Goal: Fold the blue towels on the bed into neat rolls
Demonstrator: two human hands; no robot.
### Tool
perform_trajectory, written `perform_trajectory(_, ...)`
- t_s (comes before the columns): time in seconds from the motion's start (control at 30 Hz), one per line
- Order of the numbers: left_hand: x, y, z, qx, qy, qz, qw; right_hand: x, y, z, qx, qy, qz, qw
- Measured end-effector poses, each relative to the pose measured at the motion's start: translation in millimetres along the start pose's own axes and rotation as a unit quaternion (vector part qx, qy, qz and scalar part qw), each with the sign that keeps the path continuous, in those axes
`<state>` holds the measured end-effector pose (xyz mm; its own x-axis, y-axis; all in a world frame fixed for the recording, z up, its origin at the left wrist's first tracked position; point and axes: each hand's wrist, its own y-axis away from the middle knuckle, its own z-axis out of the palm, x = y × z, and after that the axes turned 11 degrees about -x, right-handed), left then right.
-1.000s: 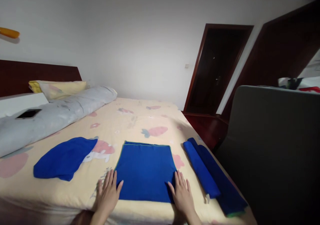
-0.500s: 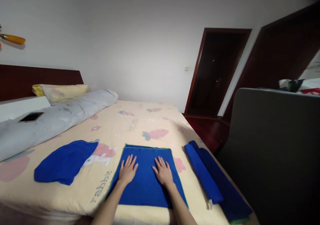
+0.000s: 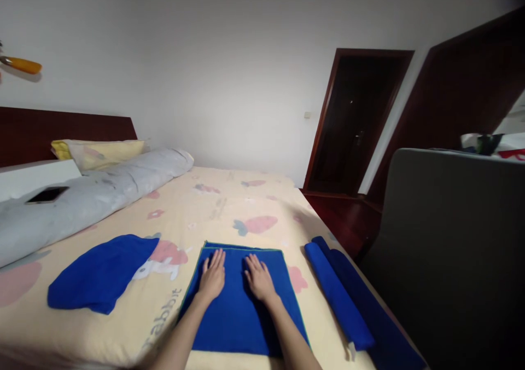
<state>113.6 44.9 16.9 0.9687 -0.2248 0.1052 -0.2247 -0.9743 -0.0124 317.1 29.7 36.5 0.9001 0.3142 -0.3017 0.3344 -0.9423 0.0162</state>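
Note:
A blue cloth with green edging lies folded in a near-rectangle on the bed, its layers slightly offset at the far edge. My left hand rests palm down on its left part, fingers stretched out. On the right part, my right hand is also palm down with its fingers out. Neither hand grips anything. To the left lies a loosely bunched blue cloth. At the right are a rolled blue cloth with a small white tag and a darker blue bundle beside it.
The patterned bedsheet stretches to the far wall. A long grey bolster carries a phone, with a yellow pillow behind. A dark grey panel stands beyond the bed's right edge.
My two hands have moved slightly closer together on the cloth, and their fingers are less spread. The view has tilted a little, so the bed items appear slightly lower.

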Motion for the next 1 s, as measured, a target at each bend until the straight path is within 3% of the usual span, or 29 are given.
perform_trajectory(0.07,17.0,-15.7,1.3,-0.049,0.017,0.053,0.997,-15.7,-13.9,1.7,-0.01,0.0,-0.034,0.999)
perform_trajectory(0.17,17.4,-30.8,2.2,-0.072,0.02,0.047,0.996,-10.5,-26.2,2.2,-0.012,0.001,-0.02,1.0)
perform_trajectory(0.43,-64.2,-26.5,-15.6,-0.079,0.02,-0.11,0.991,91.9,-17.0,-14.7,-0.025,0.014,0.178,0.984)
perform_trajectory(0.57,-74.0,-17.6,-23.2,-0.067,0.008,-0.152,0.986,102.8,-9.3,-20.5,-0.01,0.028,0.218,0.975)
perform_trajectory(0.7,-44.3,2.5,-18.5,0.01,-0.021,-0.15,0.988,66.7,6.3,-13.7,0.032,0.05,0.177,0.982)
perform_trajectory(0.87,26.3,51.3,16.2,0.001,-0.014,0.029,0.999,-5.5,52.5,21.4,0.015,0.002,-0.004,1.0)
perform_trajectory(0.93,47.0,70.6,32.7,0.005,-0.006,0.077,0.997,-20.9,72.1,32.9,-0.003,-0.014,-0.042,0.999)
perform_trajectory(1.0,54.1,86.9,44.0,0.026,0.001,0.098,0.995,-21.6,88.5,37.8,-0.012,-0.013,-0.044,0.999)
